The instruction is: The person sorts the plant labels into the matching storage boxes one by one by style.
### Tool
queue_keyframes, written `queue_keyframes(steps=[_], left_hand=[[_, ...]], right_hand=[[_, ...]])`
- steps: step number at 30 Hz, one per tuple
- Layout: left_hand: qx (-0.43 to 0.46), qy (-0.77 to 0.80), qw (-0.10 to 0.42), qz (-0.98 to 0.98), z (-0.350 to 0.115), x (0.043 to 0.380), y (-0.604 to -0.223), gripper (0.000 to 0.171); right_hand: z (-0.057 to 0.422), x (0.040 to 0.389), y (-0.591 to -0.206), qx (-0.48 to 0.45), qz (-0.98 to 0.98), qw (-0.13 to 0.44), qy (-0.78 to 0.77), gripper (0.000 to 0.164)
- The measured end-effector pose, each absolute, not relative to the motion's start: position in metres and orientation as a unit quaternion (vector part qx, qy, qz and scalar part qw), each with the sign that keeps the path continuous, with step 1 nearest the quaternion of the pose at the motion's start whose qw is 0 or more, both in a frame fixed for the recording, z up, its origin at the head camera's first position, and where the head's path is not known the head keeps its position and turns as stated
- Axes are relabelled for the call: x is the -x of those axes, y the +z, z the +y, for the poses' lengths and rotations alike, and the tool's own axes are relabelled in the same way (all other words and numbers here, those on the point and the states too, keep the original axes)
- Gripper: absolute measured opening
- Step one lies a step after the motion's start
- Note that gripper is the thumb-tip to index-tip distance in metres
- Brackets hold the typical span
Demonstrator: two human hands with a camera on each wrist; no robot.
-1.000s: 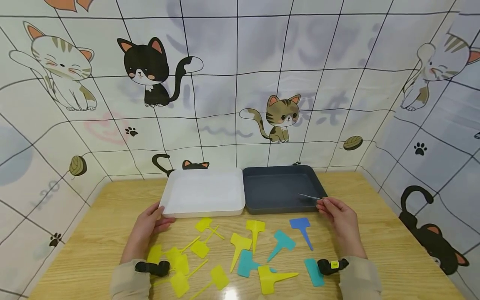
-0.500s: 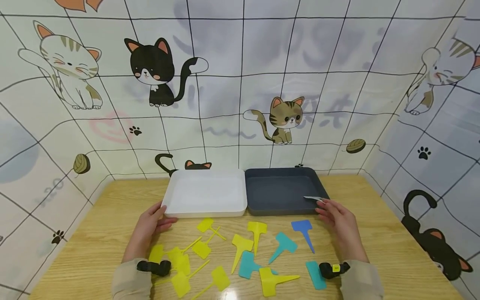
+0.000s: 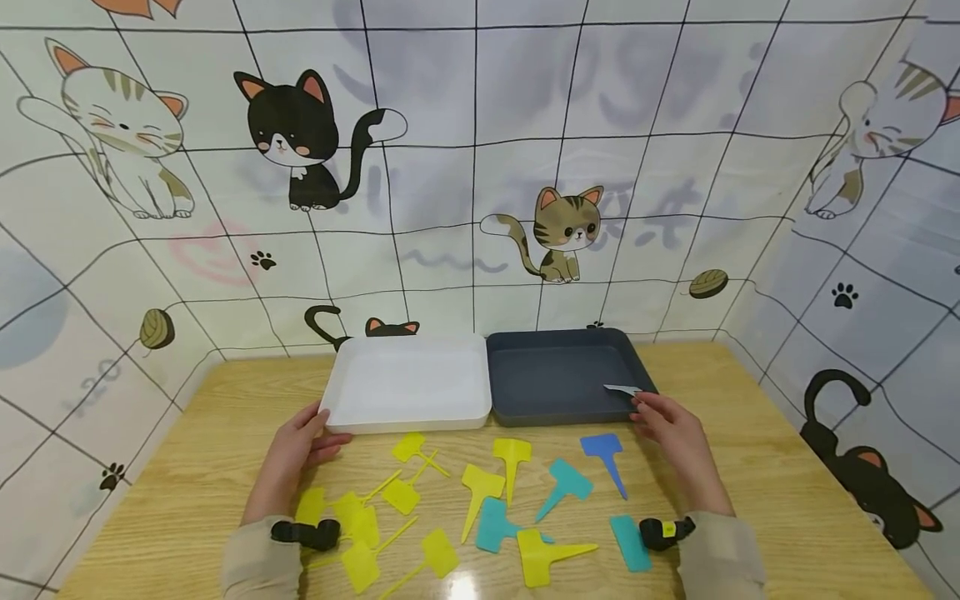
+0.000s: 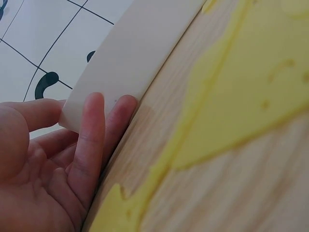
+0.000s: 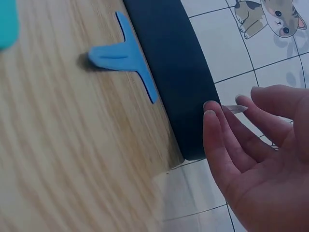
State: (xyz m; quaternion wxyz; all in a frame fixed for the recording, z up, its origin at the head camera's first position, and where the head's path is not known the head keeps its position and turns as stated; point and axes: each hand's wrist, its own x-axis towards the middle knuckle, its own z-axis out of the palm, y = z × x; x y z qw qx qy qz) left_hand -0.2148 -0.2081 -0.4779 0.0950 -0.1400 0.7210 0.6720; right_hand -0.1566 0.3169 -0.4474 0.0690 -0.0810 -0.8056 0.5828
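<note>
My left hand (image 3: 296, 442) holds the near-left corner of the white tray (image 3: 411, 383), fingers along its outer wall (image 4: 120, 63). Over the near-right corner of the dark grey tray (image 3: 562, 375), my right hand (image 3: 675, 429) pinches a thin, pale grey, pointed piece (image 3: 621, 388). Its narrow end points left over the tray, and my fingers hide the rest. In the right wrist view a pointed pale end (image 5: 235, 108) shows between the fingers. Nearest the dark tray lies a blue T-shaped plant label (image 3: 602, 450).
Several yellow plant labels (image 3: 362, 567) lie scattered and overlapping at the left. Other yellow ones (image 3: 480, 483) and teal ones (image 3: 570, 479) lie mid-table. A teal piece (image 3: 630, 542) is partly under the right wrist camera. A cat-print cloth (image 3: 420, 183) stands behind the wooden table (image 3: 195, 467).
The pale piece in my right hand has turned slightly, from a thin edge-on line to a broader face. My left hand stays at the white tray; the labels have not moved.
</note>
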Motion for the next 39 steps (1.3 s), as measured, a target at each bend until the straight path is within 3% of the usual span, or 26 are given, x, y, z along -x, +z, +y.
queue_keyframes(steps=[18,39], left_hand=[[0.116,0.677,0.099,0.720,-0.2095,0.2129,-0.4758,0.065],[0.123,0.674,0.094,0.723,-0.2086,0.2124,-0.4766,0.065]], right_hand=[[0.3154,0.1598,-0.4482,0.014,-0.931,0.050,0.361,0.047],[0.3156,0.1598,-0.4477,0.000,-0.935,0.035,0.352,0.048]])
